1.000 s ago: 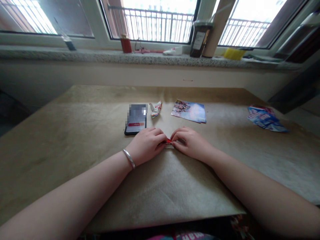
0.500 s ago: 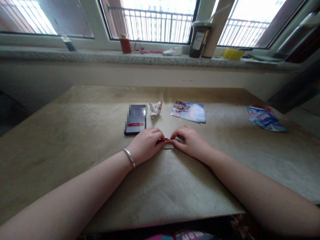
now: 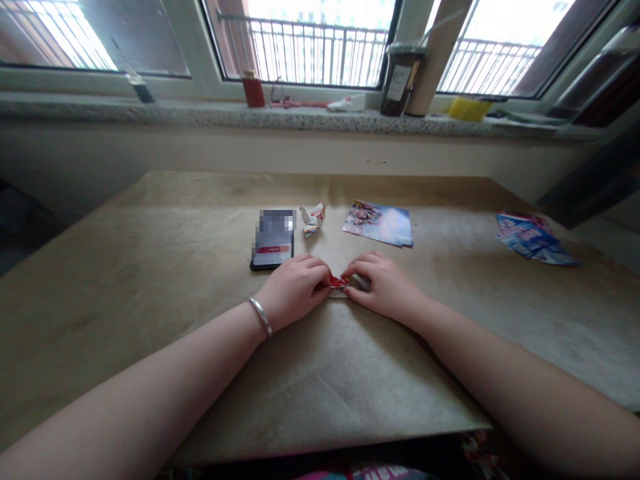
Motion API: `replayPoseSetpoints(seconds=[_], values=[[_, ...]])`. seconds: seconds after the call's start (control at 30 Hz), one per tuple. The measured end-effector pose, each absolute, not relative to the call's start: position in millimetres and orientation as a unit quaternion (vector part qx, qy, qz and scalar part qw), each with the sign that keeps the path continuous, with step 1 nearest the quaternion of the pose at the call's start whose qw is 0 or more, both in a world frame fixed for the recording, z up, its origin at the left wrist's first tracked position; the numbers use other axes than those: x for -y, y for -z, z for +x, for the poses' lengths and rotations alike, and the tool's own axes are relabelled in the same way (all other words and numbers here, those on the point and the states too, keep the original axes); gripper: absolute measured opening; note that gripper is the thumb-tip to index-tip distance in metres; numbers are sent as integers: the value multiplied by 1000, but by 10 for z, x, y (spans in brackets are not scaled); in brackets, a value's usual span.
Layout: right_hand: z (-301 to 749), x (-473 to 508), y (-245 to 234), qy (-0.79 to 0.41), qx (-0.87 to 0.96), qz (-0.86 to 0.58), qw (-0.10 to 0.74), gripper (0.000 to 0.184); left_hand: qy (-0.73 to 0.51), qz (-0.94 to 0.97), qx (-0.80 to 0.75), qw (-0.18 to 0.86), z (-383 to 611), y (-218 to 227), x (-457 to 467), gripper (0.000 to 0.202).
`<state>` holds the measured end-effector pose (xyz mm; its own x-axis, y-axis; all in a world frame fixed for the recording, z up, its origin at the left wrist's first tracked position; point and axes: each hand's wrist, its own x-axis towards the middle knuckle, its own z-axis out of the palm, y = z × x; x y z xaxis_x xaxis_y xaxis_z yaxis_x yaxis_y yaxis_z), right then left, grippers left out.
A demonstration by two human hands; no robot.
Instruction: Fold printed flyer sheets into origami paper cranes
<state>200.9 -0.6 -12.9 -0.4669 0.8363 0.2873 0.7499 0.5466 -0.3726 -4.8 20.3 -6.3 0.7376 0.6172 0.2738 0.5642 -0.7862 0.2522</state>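
A small folded piece of red and white paper (image 3: 339, 285) lies on the table between my hands. My left hand (image 3: 295, 290) pinches its left side, and my right hand (image 3: 380, 283) pinches its right side, so my fingertips hide part of it. A silver bangle (image 3: 261, 317) circles my left wrist. Just beyond my left hand lies a black smartphone (image 3: 273, 239) with a blurred screen. A crumpled white folded paper piece (image 3: 313, 219) sits next to the phone.
The table is covered with brown paper (image 3: 125, 280). A photo card (image 3: 379, 223) lies beyond my hands, and blue printed papers (image 3: 533, 239) lie at the right. Behind the table, a granite windowsill (image 3: 280, 119) holds a red cup (image 3: 253, 92) and a dark jar (image 3: 399, 81).
The folded paper has shifted slightly between my fingertips, and more of its red face shows now. My hands have parted a little. The other objects stay in place.
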Motion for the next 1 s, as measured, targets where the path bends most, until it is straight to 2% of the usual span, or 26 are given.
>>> replayPoseSetpoints(seconds=[0.33, 0.47, 0.57, 0.7, 1.0], values=[[1994, 17, 115, -118, 849, -456, 238, 9, -196, 919, -328, 94, -27, 44, -168, 9], [1989, 25, 114, -129, 848, -453, 245, 7, -215, 913, -332, 104, -25, 62, -171, 20], [1988, 24, 116, -139, 850, -446, 242, 7, -197, 926, -307, 95, -35, 73, -187, 13], [1981, 28, 108, -142, 855, -438, 240, 5, -192, 933, -295, 76, -43, 63, -199, 12], [1966, 73, 29, -65, 879, -436, 182, 8, -203, 938, -273, 59, -32, 55, -192, 14]])
